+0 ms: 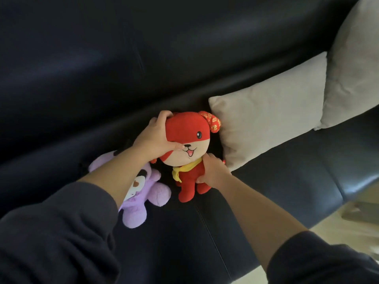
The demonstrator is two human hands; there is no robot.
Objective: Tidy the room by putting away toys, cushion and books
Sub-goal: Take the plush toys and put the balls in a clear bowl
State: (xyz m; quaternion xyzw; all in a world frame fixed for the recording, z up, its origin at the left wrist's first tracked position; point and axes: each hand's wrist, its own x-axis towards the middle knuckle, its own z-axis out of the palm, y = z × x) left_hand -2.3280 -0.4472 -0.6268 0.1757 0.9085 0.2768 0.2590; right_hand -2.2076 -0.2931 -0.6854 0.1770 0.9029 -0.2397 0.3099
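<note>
I held the red plush dog upright on the black leather sofa.
My left hand clasped its head, my right hand curled round its body, between a lilac plush toy and a beige fabric cushion.

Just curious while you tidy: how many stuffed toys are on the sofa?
2. The red dog, held by the left hand and right hand, beside the cushion; the purple toy lies left of it. Others may be hidden.
</note>
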